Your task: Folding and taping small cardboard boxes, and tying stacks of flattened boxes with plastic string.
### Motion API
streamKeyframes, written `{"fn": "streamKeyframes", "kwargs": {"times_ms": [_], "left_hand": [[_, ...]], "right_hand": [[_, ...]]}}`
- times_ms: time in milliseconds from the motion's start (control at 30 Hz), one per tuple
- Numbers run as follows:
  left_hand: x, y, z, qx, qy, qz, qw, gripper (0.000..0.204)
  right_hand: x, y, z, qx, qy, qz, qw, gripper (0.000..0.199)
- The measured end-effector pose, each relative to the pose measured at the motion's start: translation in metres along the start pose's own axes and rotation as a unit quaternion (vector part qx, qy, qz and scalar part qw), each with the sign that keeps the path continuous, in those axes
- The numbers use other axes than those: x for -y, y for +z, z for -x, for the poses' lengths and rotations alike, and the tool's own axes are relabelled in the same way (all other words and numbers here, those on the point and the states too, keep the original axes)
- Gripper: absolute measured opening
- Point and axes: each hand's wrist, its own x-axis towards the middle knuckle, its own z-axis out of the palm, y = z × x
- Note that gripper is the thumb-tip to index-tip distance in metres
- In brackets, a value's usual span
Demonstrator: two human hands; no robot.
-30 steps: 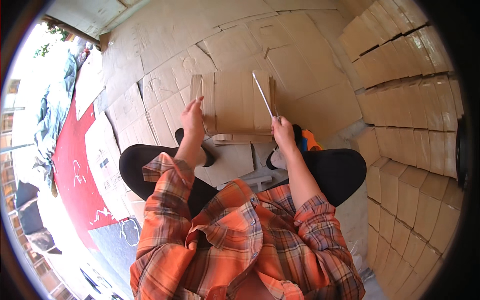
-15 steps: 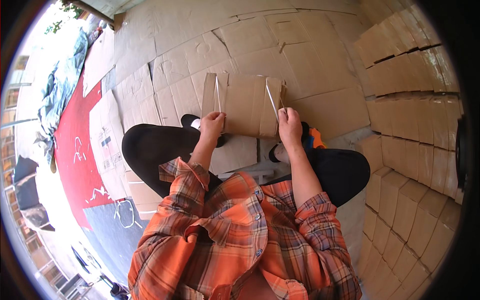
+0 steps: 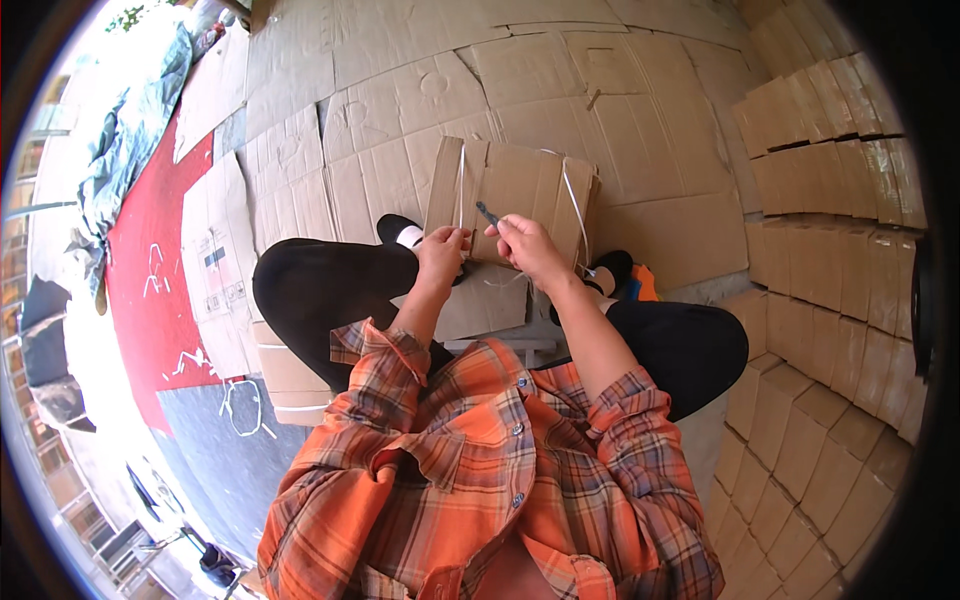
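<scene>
A tied bundle of flat brown cardboard (image 3: 535, 190) lies between my feet, with a white strap (image 3: 462, 180) around its left part and another white strap (image 3: 573, 200) around its right. At the bundle's near edge, my left hand (image 3: 440, 252) is closed, pinching the left strap where it comes over the edge. My right hand (image 3: 530, 245) is above the near middle of the bundle, gripping a small dark grey tool (image 3: 486, 213) shaped like a little utility knife. The tool's far end points up and left, toward the left strap. Thin loose strap ends hang below the near edge.
Flattened cardboard (image 3: 400, 100) covers the floor ahead. Tall stacks of brown cardboard (image 3: 830, 270) rise on the right. Another strapped bundle (image 3: 290, 372) is beside my left leg. Further left are a red mat (image 3: 155, 270) and a loose white strap (image 3: 240, 410); an orange object (image 3: 645, 282) shows by my right foot.
My right hand has left the right strap and moved left over the bundle, with the dark tool now showing in it. My left hand remains at the left strap.
</scene>
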Motion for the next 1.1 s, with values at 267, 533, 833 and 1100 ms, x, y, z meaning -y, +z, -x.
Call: {"fn": "streamKeyframes", "kwargs": {"times_ms": [267,533,833,1100], "left_hand": [[-0.003,0.002,0.001,0.023,-0.020,0.031,0.999,0.024],[-0.006,0.003,0.000,0.004,-0.018,0.046,0.999,0.023],[-0.002,0.002,-0.005,0.017,-0.012,0.062,0.998,0.022],[0.001,0.001,-0.005,-0.013,-0.036,0.034,0.999,0.021]], "right_hand": [[-0.007,-0.001,-0.010,0.019,-0.001,-0.102,0.995,0.019],[0.013,-0.009,0.000,-0.069,-0.039,-0.229,0.970,0.009],[0.018,-0.021,0.012,-0.039,-0.104,-0.264,0.958,0.012],[0.001,-0.013,0.000,-0.017,-0.070,-0.022,0.997,0.014]]}}
